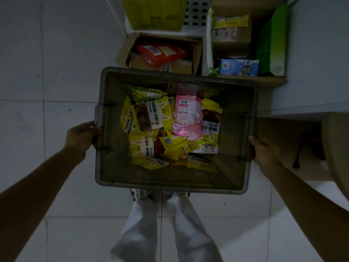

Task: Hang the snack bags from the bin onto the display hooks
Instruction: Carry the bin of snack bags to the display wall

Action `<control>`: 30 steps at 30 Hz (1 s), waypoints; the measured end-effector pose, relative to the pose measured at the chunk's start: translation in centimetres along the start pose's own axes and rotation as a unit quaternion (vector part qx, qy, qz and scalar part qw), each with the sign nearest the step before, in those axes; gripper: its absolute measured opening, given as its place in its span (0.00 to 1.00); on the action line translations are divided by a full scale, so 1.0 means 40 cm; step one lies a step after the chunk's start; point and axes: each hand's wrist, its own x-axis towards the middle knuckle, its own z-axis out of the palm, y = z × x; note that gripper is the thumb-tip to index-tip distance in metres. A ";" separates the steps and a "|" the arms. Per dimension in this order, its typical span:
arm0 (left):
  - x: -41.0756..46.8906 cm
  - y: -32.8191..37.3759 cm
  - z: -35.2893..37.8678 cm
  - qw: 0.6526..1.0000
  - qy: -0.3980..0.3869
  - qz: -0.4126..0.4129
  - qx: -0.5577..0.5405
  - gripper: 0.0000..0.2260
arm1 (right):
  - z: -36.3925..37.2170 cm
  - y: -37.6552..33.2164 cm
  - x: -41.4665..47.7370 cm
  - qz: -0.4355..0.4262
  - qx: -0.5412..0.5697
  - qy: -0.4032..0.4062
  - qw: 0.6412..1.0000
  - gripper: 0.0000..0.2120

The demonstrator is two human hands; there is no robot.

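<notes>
A grey plastic bin [170, 185] is held above the tiled floor, seen from straight above. My left hand [81, 135] grips its left handle and my right hand [264, 152] grips its right rim. Inside lie several snack bags: yellow bags [151, 116] with clear windows, a pink bag [187, 112] and a green bag [143, 92] at the far side. No display hooks show in this view.
Beyond the bin stands an open cardboard box [196, 53] with an orange packet [160, 52], a yellow-green carton [154, 12], a blue box [238, 67] and a green bag [272, 44]. A cardboard sheet [283, 148] lies at right. My legs [160, 224] are below.
</notes>
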 end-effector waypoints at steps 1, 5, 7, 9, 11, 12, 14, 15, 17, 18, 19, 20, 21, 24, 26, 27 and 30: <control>-0.006 0.006 -0.003 1.000 0.001 -0.006 0.000 0.17 | -0.007 -0.005 -0.005 0.010 0.002 -0.007 1.000 0.06; -0.051 0.034 -0.035 1.000 -0.001 -0.017 -0.011 0.14 | -0.039 -0.036 -0.053 0.030 0.005 -0.019 0.999 0.06; -0.089 0.042 -0.082 1.000 -0.007 -0.029 -0.008 0.15 | -0.064 -0.054 -0.094 0.038 0.007 -0.020 0.999 0.06; -0.148 0.044 -0.139 0.999 -0.012 -0.040 -0.016 0.15 | -0.095 -0.059 -0.128 0.045 0.002 -0.024 0.999 0.09; -0.216 0.046 -0.197 0.998 -0.017 -0.059 -0.026 0.16 | -0.136 -0.030 -0.125 0.048 0.000 -0.043 0.998 0.16; -0.258 0.038 -0.232 0.997 -0.022 -0.066 -0.023 0.17 | -0.157 -0.010 -0.130 0.046 0.001 -0.051 0.998 0.21; -0.351 0.019 -0.309 0.996 -0.019 -0.083 -0.037 0.16 | -0.186 -0.016 -0.189 0.045 -0.010 -0.072 0.996 0.31; -0.389 0.009 -0.341 0.995 -0.018 -0.090 -0.042 0.16 | -0.198 -0.025 -0.216 0.037 -0.021 -0.077 0.996 0.30; -0.483 -0.007 -0.417 0.995 -0.016 -0.087 -0.047 0.16 | -0.222 -0.052 -0.300 0.016 -0.046 -0.082 0.995 0.24; -0.525 -0.016 -0.455 0.995 -0.014 -0.085 -0.050 0.18 | -0.226 -0.076 -0.354 0.010 -0.060 -0.088 0.994 0.24; -0.564 -0.024 -0.496 0.995 -0.012 -0.084 -0.054 0.19 | -0.222 -0.112 -0.417 0.004 -0.084 -0.088 0.993 0.25; -0.595 -0.029 -0.532 0.995 -0.010 -0.084 -0.057 0.19 | -0.215 -0.149 -0.480 -0.013 -0.094 -0.091 0.991 0.23; -0.640 -0.038 -0.573 0.995 -0.004 -0.082 -0.063 0.19 | -0.206 -0.193 -0.561 -0.031 -0.102 -0.096 0.990 0.19; -0.737 -0.063 -0.679 0.992 0.023 -0.090 -0.083 0.17 | -0.179 -0.290 -0.738 -0.064 -0.141 -0.103 0.983 0.10; -0.790 -0.086 -0.732 0.988 0.038 -0.092 -0.114 0.17 | -0.169 -0.329 -0.798 -0.092 -0.179 -0.105 0.974 0.13; -0.821 -0.099 -0.758 0.986 0.045 -0.097 -0.130 0.18 | -0.162 -0.351 -0.827 -0.104 -0.201 -0.111 0.968 0.15; -0.924 -0.150 -0.823 0.980 0.074 -0.098 -0.160 0.15 | -0.119 -0.406 -0.895 -0.144 -0.265 -0.129 0.945 0.17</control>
